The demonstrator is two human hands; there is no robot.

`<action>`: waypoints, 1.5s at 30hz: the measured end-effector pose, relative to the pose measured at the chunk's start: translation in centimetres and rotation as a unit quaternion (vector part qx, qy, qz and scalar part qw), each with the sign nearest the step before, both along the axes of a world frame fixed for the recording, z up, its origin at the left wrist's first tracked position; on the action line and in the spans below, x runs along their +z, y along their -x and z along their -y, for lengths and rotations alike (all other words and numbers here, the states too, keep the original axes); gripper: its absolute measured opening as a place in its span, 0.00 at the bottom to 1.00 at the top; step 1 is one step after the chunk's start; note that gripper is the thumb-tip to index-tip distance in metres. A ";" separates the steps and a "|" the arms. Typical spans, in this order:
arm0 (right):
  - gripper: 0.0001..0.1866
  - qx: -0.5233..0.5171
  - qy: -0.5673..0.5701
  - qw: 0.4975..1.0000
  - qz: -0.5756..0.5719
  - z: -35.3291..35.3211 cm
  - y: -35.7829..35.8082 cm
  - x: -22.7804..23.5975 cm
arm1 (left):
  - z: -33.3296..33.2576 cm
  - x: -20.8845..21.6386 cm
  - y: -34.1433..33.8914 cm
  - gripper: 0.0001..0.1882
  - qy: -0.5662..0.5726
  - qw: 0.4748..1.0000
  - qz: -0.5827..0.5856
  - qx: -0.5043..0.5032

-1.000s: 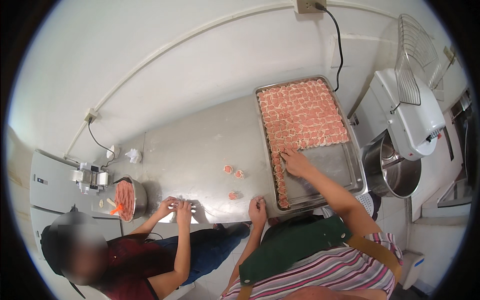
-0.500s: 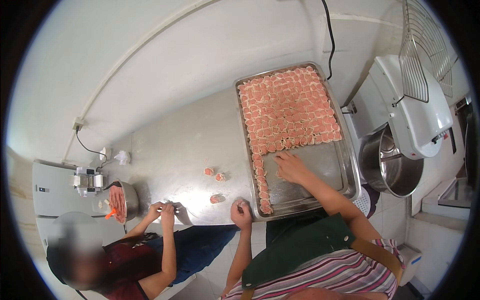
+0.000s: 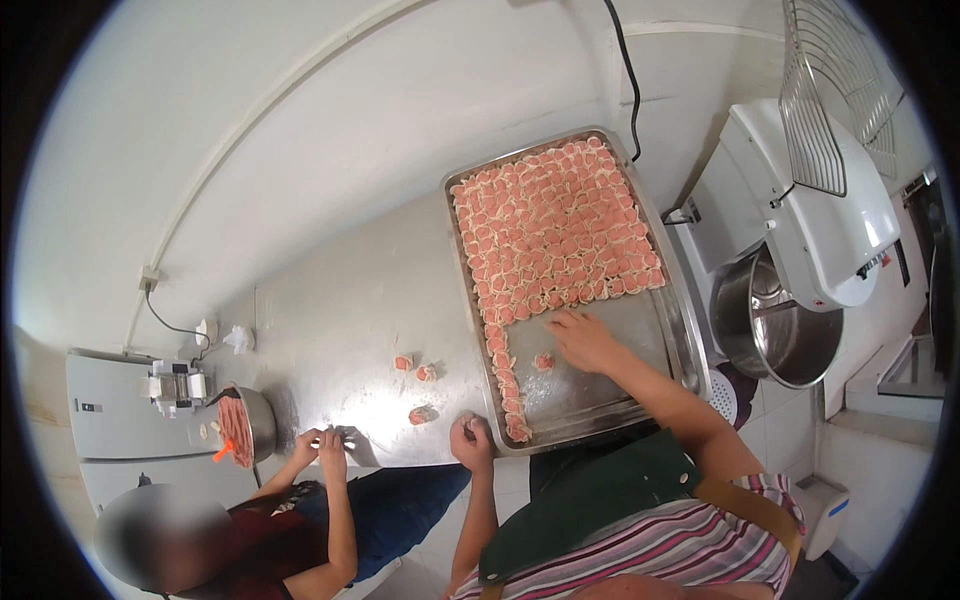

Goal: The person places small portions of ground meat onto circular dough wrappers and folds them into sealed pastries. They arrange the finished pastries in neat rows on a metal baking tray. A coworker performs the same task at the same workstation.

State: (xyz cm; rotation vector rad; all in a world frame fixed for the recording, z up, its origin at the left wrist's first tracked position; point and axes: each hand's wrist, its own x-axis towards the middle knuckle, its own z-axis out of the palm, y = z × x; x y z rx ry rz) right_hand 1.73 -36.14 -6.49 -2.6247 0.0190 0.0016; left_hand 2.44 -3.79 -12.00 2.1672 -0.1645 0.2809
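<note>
A large metal tray [image 3: 600, 400] holds tight rows of small dumplings [image 3: 550, 220] with pink filling and pale wrappers, plus one column down its left side. My right hand [image 3: 585, 340] reaches over the tray, fingers stretched toward the lower edge of the rows; whether the fingertips touch a dumpling is hidden. A single dumpling [image 3: 543, 362] sits apart on the bare tray, just left of that hand. At the table's front edge, beside the tray's corner, my left hand [image 3: 472, 442] is curled closed; its contents cannot be made out. Several loose dumplings [image 3: 418, 414] lie left of it.
At left, a co-worker's hands [image 3: 322, 445] work near a metal bowl of pink filling [image 3: 258, 425] with an orange-handled tool. A small machine [image 3: 178, 388] stands beyond. A mixer with a steel bowl [image 3: 775, 330] is right of the tray; the wall bounds the table [image 3: 340, 300].
The view has shifted, so the scene sits further left. My right hand has moved slightly right along the row edge, uncovering the single dumpling. My left hand stays by the tray corner.
</note>
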 end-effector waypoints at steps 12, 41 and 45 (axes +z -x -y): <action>0.22 -0.071 0.018 0.997 0.006 3.1 3.1 -0.4 | 0.8 -0.1 -0.2 0.07 -0.011 1.000 0.018 -0.003; 0.24 -0.181 0.055 0.981 -0.049 8.1 8.4 1.8 | 0.8 1.0 0.2 0.05 -0.012 0.999 0.039 -0.027; 0.22 -0.225 0.071 0.971 -0.045 8.5 7.4 0.6 | 0.4 0.8 0.4 0.06 -0.015 0.999 0.006 -0.031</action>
